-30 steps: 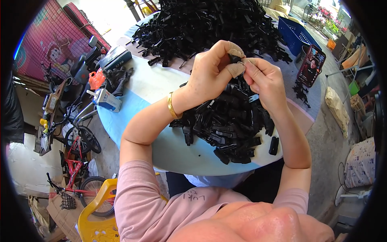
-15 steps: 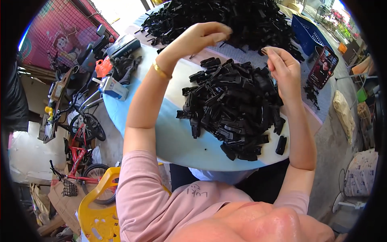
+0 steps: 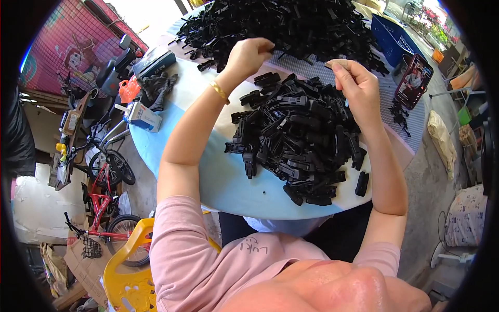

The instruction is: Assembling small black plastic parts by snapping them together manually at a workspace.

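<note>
A near heap of black plastic clip-like parts [image 3: 296,135] lies on the round table in front of me. Beyond it spreads a larger pile of thin black pieces [image 3: 291,26]. My left hand [image 3: 249,56], a gold bangle on its wrist, reaches to the near edge of that far pile. Its fingers are bent together, and what they hold, if anything, is hidden. Raised over the right side of the near heap, my right hand [image 3: 356,86] pinches a small dark piece [image 3: 328,65] between thumb and fingertips.
A propped phone [image 3: 414,81] and a blue plastic basket [image 3: 395,41] stand at the far right. Small black bits [image 3: 400,117] lie by the phone. On the left are a white-and-blue carton [image 3: 144,117], dark gloves [image 3: 158,88] and a dark box [image 3: 154,63]. One part [image 3: 362,184] sits near the table edge.
My left hand has moved left and slightly nearer, with its fingers lower at the far pile. The right hand has shifted a little left, still pinching the small piece.
</note>
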Demonstrator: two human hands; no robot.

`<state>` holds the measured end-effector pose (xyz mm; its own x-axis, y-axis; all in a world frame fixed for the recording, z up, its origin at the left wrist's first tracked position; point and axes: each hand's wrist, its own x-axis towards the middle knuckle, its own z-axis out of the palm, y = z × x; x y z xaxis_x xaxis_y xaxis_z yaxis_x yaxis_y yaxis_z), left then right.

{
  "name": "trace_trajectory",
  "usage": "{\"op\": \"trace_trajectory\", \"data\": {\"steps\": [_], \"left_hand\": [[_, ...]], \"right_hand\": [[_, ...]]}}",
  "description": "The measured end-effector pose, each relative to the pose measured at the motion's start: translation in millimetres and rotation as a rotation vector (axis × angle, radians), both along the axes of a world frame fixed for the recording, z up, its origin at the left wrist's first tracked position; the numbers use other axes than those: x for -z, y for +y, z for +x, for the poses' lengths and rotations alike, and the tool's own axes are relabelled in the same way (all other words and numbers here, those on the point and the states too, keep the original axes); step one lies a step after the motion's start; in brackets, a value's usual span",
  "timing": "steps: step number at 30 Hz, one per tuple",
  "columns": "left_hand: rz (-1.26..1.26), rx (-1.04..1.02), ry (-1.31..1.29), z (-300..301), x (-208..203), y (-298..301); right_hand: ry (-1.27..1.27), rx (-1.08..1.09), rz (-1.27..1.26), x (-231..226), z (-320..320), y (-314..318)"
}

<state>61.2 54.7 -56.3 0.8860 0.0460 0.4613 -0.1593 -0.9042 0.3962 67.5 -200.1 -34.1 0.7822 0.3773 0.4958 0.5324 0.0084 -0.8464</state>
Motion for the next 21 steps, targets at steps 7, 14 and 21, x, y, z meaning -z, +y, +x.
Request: {"op": "trace_trajectory", "data": {"steps": [7, 14, 21], "left_hand": [[-1.128, 0.802, 0.038, -39, -43, -69], [-1.177, 0.947, 0.130, -48, -42, -80], [-1.284, 0.843, 0.361, -54, -48, -76]], "right_hand": [[0.435, -0.243, 0.260, -10, 2, -3], [0.435, -0.370, 0.219, -12, 0, -8], [0.044, -0.229, 0.127, -16, -6, -7]]}}
